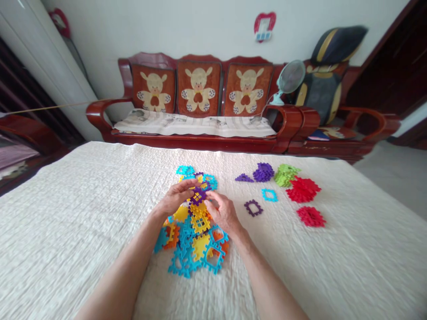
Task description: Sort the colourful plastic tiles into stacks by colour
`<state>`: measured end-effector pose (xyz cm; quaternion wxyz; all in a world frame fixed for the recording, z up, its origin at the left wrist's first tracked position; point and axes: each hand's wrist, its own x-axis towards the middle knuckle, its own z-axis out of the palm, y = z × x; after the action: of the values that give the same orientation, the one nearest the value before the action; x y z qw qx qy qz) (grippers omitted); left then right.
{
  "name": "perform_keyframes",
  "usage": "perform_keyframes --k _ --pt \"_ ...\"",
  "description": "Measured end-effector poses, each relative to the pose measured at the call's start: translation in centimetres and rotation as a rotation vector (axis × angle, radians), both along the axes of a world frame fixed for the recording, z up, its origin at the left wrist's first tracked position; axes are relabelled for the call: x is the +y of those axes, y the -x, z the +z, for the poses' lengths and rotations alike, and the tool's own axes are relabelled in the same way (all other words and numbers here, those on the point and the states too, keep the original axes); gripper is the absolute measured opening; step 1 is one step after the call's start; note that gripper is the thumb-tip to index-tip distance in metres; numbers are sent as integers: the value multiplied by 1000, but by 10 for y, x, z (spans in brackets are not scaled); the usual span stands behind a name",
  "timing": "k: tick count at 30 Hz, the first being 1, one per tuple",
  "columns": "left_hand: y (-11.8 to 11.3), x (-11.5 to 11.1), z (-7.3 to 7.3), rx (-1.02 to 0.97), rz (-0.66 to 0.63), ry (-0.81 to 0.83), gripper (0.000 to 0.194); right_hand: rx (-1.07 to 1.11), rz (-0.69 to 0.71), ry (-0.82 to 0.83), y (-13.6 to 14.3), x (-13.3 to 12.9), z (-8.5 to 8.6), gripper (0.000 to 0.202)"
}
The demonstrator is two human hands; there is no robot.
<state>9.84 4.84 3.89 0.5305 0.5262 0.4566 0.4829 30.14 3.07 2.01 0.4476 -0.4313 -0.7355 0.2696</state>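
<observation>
Between my two hands is a purple notched building tile (198, 196) with yellow showing in its window-like middle. My left hand (175, 196) pinches its left edge, thumb below and fingers stretched above. My right hand (223, 212) has thumb and forefinger at its right edge. Under and around them lies a loose pile of interlocking plastic tiles: yellow window tiles (200, 223), blue pieces (185, 260) and orange pieces (172, 235). More blue tiles (185, 170) lie at the pile's far end.
To the right lie a purple stack (263, 172), a green stack (285, 175), red stacks (303, 190), a single blue frame (269, 195) and a purple frame (253, 208). A quilted white cloth (100, 213) covers the table. Beyond stand a wooden sofa (196, 141) and a fan (291, 76).
</observation>
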Motion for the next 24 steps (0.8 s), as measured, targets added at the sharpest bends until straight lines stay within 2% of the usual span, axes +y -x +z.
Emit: perform_keyframes --k 4,7,9,10,13,15,19,24 --pt "-6 -4 7 73 -52 -21 52 81 -56 107 6 -3 2 19" --pt "0 -2 10 138 -34 -31 50 139 -107 162 2 1 5 14" --pt "13 4 7 180 68 -42 47 158 -182 197 -8 7 5 15" --pt "21 9 4 208 160 -54 46 160 -238 213 -14 11 4 16" --pt "52 22 -14 310 491 -35 43 121 -426 242 -33 24 -2 17" --pt "69 28 -27 396 610 16 42 62 -507 238 -42 30 -8 18" --pt "82 29 -41 633 704 61 41 -113 -528 166 -51 33 -19 14" --pt "77 29 -41 756 703 32 41 -239 -492 98 -53 29 -20 19"
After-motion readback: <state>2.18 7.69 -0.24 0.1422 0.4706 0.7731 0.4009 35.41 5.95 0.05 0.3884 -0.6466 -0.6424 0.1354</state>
